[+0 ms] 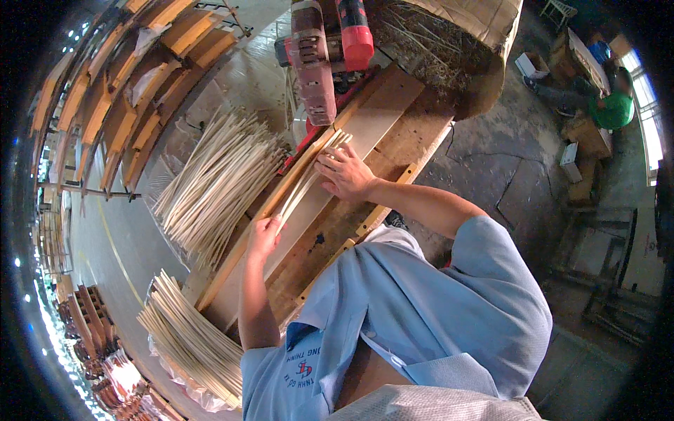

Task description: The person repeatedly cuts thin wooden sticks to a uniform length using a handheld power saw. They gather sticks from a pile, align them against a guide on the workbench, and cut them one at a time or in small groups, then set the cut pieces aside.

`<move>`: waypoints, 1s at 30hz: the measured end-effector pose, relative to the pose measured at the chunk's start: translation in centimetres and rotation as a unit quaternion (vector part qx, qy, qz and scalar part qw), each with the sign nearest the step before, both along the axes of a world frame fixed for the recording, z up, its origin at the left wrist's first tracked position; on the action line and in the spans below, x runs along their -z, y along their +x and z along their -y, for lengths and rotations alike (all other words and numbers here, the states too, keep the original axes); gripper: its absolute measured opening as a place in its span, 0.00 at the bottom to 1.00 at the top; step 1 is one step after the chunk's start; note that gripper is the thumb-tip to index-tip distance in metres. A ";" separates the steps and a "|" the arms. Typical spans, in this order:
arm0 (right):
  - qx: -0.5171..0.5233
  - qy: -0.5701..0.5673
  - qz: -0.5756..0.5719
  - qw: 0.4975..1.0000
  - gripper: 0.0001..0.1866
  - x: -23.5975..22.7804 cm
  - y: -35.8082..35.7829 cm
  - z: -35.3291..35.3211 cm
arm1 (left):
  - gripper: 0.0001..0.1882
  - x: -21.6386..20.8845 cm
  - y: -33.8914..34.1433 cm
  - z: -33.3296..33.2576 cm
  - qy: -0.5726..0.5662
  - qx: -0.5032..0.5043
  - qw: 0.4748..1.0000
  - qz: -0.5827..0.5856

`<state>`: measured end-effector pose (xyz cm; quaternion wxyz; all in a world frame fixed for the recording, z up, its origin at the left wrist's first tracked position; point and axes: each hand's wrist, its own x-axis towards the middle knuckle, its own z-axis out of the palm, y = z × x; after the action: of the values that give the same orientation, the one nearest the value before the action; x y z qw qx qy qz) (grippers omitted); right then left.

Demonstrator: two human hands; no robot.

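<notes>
A few thin pale sticks (302,191), rattan-like, lie slantwise over a long board (382,105) on the bench in front of me. My left hand (263,237) pinches their near ends between thumb and fingers. Farther along, my right hand (346,173) is on the same sticks near their far ends, its fingers bent over them. Part of the sticks is hidden beneath that hand. A raised wooden strip (281,191) runs along the board's left side, close beside the sticks.
Two large bundles of similar sticks, one upper (217,186) and one lower (189,337), lie left of the bench. Beyond my hands stands a red-and-black machine with a worn reddish-brown belt (314,74). A carton (484,77) holds scraps. A person in green (614,105) sits far right.
</notes>
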<state>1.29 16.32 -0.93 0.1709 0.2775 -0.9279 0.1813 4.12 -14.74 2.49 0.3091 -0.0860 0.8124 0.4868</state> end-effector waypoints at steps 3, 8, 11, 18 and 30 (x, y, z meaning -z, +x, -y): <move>-0.005 -0.015 0.002 1.000 0.27 -0.3 -0.1 0.2 | 0.24 0.4 0.3 0.1 -0.001 -0.003 1.000 -0.007; -0.009 -0.023 0.008 1.000 0.27 -0.2 -0.3 0.2 | 0.24 -0.3 0.5 -0.4 0.001 -0.014 1.000 0.005; -0.003 -0.040 -0.012 0.999 0.27 0.0 -0.3 0.3 | 0.25 -0.6 0.5 -0.5 0.000 -0.017 1.000 0.009; 0.006 -0.029 0.037 0.999 0.29 0.4 -0.1 0.8 | 0.26 -0.3 0.4 0.0 -0.006 -0.016 1.000 0.012; 0.027 -0.102 0.003 0.994 0.32 0.5 0.3 1.1 | 0.27 1.9 0.0 2.0 -0.050 -0.023 0.995 -0.084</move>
<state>1.64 15.24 -1.44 0.2001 0.2329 -0.9122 0.2714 4.12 -16.75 0.63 0.2241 -0.0788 0.8568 0.4576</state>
